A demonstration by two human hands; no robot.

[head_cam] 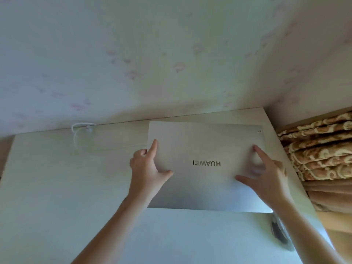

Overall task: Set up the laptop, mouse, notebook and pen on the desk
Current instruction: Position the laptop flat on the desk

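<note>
A closed silver laptop (205,145) with its logo upside down to me lies on the pale desk (57,178), toward the far right corner. My left hand (146,164) grips the laptop's left edge, thumb on the lid and fingers curled around the side. On the right part of the lid rests my right hand (264,174), fingers spread and pressing on the surface. A dark and silver object (279,233), blurred, lies near the desk's right edge under my right forearm; what it is I cannot tell. No mouse, notebook or pen can be identified.
A white cable (82,130) loops at the desk's back edge against the wallpapered wall (133,63). A patterned brown and cream blanket (320,153) is piled to the right of the desk. The desk's right edge runs diagonally beside it.
</note>
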